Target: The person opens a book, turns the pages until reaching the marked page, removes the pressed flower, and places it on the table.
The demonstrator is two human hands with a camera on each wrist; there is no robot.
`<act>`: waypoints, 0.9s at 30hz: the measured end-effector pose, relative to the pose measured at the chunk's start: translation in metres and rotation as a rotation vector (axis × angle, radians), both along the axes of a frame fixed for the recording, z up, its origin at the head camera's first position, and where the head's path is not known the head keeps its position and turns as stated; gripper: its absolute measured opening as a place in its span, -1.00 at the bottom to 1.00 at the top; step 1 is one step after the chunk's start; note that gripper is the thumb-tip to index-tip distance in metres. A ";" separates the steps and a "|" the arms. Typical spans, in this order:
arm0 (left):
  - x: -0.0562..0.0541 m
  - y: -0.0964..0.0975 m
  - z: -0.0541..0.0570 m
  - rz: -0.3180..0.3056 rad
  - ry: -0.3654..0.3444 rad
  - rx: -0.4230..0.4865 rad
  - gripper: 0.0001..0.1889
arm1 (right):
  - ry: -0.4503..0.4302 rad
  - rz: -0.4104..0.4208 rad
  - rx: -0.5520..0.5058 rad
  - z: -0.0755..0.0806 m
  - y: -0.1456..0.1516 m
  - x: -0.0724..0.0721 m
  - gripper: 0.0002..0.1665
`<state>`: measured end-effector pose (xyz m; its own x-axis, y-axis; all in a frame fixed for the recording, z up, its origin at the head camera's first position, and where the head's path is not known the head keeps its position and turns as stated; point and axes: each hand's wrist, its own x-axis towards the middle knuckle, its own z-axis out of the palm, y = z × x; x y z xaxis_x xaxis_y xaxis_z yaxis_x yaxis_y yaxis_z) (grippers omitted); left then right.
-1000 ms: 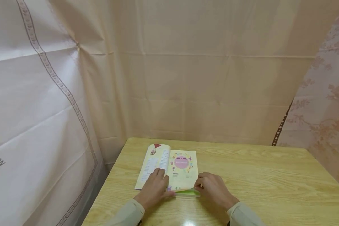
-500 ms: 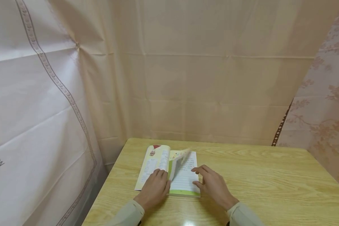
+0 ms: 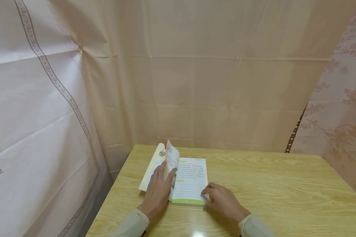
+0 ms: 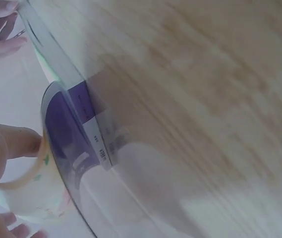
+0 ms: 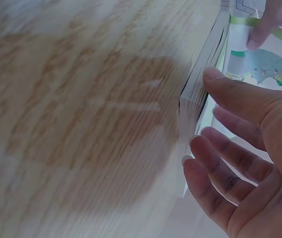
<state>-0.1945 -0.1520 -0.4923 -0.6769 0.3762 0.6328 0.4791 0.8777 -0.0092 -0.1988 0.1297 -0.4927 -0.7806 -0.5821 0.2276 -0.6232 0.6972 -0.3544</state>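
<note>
An open book (image 3: 190, 184) lies on the table, its right page showing printed text, ruled lines and a green band. My left hand (image 3: 157, 191) is at the left side, where a turned page (image 3: 172, 156) stands up between its thumb and fingers. The left cover side (image 3: 154, 163) tilts up off the table. In the left wrist view, the thumb (image 4: 22, 142) meets a curved page edge above the purple cover (image 4: 64, 121). My right hand (image 3: 223, 199) is at the book's lower right edge, its thumb (image 5: 230, 91) by the page block, other fingers loosely bent.
The wood-grain table (image 3: 270, 187) extends to the right of the book. Behind it hangs a beige cloth (image 3: 210, 98). A pale cloth (image 3: 41, 131) hangs at the left, and a flowered one (image 3: 341, 115) at the right.
The illustrated right-hand page has turned over to the left, uncovering the text page. My left hand has shifted left and up onto the raised page. The right hand has let go of the page.
</note>
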 end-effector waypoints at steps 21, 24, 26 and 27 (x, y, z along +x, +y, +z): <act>0.003 -0.010 -0.001 -0.053 -0.105 -0.178 -0.83 | 0.031 0.055 0.051 0.002 0.003 -0.002 -0.77; 0.004 -0.010 -0.001 -0.081 -0.153 -0.186 -0.74 | 0.024 0.081 0.035 0.004 0.004 -0.003 -0.81; 0.004 -0.010 -0.002 -0.083 -0.175 -0.197 -0.72 | 0.017 0.097 0.022 0.005 0.005 -0.003 -0.84; 0.005 -0.009 -0.002 -0.083 -0.183 -0.198 -0.73 | 0.017 0.103 0.019 0.006 0.005 -0.003 -0.85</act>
